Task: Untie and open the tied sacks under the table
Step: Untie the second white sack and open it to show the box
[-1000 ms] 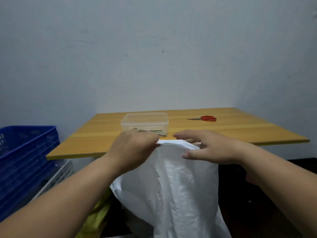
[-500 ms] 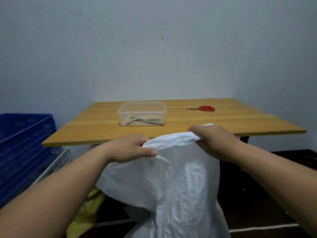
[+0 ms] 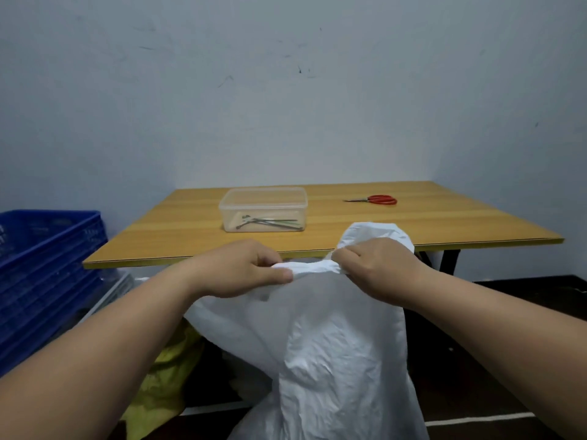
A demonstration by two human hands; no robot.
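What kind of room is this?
Probably a storeroom or plain workroom: a bare wall, stacked blue crates, and a table holding only scissors and a plastic box.

table edge point(image 3: 197, 261) ahead, blue crates point(image 3: 44, 268) left

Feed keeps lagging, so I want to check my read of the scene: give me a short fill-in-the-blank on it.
1. Both hands grip the top of the crumpled white plastic sack; the left hand and right hand hold it in front of the wooden ____.
2. The red-handled scissors lie on the ____.
3. The crate at left is ____.

Missing: table; table; blue
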